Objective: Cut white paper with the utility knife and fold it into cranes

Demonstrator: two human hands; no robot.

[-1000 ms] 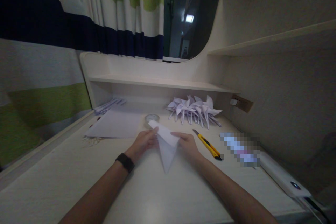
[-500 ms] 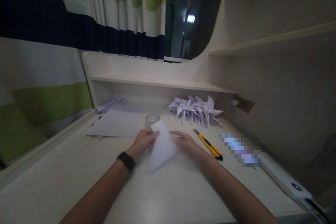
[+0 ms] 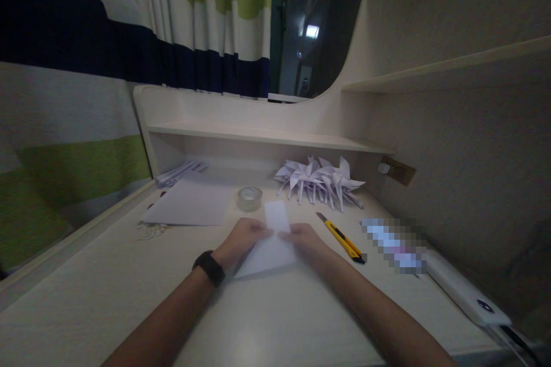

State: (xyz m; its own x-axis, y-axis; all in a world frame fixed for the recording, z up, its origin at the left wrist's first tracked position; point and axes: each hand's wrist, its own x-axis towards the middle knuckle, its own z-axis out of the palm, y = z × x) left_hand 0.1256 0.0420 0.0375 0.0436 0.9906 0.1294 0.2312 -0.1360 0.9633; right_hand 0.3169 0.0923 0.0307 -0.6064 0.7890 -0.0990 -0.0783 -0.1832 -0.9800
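Observation:
A folded sheet of white paper (image 3: 272,255) is held over the middle of the desk, its narrow end pointing away from me and its wide edge towards me. My left hand (image 3: 244,239) pinches it from the left, thumb on top. From the right, my right hand (image 3: 306,239) grips the same paper, the thumb close to the left one. The fingers beneath the sheet are hidden. Just beyond the paper stands a roll of clear tape (image 3: 249,199). A yellow utility knife (image 3: 343,239) with its blade out lies to the right of my right hand.
White paper pinwheels (image 3: 321,180) are heaped at the back right. At the back left lie a stack of paper sheets (image 3: 193,198) and rolled paper sticks (image 3: 181,172). A blurred-out object (image 3: 394,245) and a white power strip (image 3: 467,289) line the right side.
The paper has turned and come lower, towards me, so its wide edge faces me. Both hands have shifted with it, thumbs now close together. The tape roll is fully uncovered.

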